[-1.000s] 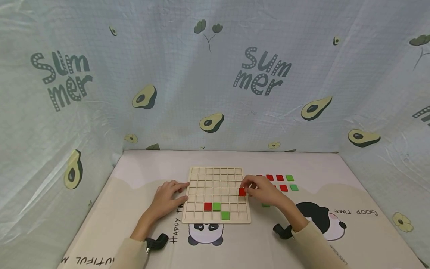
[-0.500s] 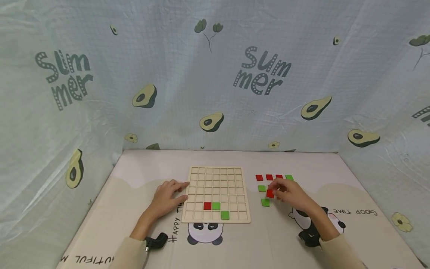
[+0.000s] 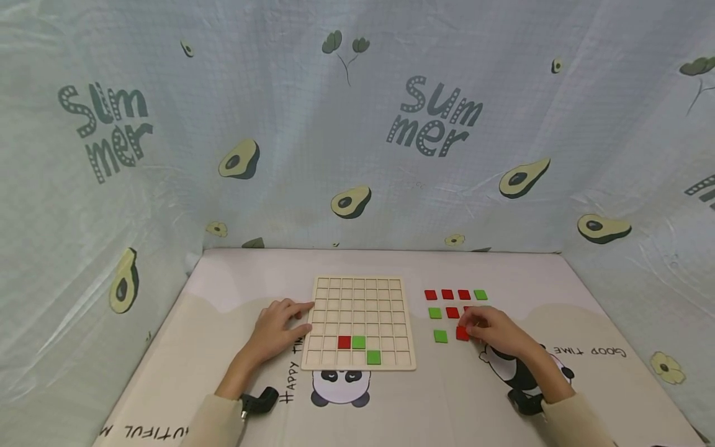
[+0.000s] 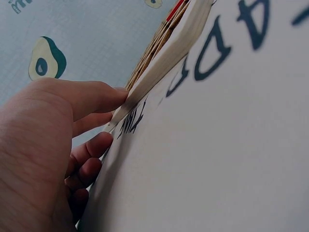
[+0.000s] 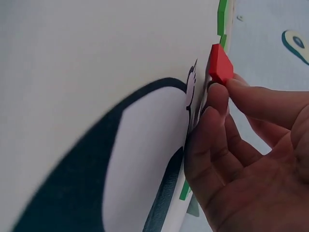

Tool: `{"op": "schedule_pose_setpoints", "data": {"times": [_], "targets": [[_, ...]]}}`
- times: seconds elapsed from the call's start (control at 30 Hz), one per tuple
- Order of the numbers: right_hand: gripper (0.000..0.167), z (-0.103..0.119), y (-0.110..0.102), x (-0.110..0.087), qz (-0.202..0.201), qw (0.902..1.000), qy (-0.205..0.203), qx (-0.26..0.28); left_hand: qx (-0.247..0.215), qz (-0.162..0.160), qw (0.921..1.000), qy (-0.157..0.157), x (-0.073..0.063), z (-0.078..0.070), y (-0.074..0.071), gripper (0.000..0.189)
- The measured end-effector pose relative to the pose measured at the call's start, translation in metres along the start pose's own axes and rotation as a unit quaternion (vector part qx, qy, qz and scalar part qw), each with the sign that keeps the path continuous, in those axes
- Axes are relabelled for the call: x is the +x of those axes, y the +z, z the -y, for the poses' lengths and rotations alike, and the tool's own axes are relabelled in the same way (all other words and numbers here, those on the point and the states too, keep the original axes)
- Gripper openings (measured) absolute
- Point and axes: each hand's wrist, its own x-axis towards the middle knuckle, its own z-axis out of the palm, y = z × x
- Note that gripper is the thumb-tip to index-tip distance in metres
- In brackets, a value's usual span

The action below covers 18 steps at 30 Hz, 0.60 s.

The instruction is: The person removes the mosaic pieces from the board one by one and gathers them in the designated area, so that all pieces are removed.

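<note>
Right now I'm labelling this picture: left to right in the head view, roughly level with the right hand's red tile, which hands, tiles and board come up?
Left hand, gridded board (seated red tile, then seated green tile), loose green tile, pinched red tile, right hand.

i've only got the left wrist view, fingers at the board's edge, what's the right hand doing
Observer: The right hand is pinching a red tile.

Operator: ok and i see just a sliver of red at the top of my view, what's set in the board

Observer: The head view shows three pieces in the board: another red tile and two green tiles.

Operator: anything green off to its right

Observer: Yes, three loose green tiles show there in the head view; the hand may hide more.
</note>
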Motion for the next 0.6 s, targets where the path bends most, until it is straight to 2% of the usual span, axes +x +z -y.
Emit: {"op": "schedule_pose_setpoints", "data": {"times": [0.23, 0.43, 0.6], "targets": [[0.01, 0.0017, 0.0007, 0.0017, 0.011, 0.9999, 0.009, 0.001, 0.0, 0.0, 1.0, 0.001, 0.0003, -0.0005, 0.0001, 0.047], [0.024, 0.0047, 0.0012, 0.0006, 0.016, 0.9996, 0.017, -0.013, -0.001, 0.0, 1.0, -0.001, 0.0006, -0.001, 0.0001, 0.047], [0.026, 0.0058, 0.0018, 0.0014, 0.025, 0.9991, 0.01, -0.033, -0.001, 0.001, 1.0, -0.004, 0.0003, -0.0013, 0.0, 0.047]]}}
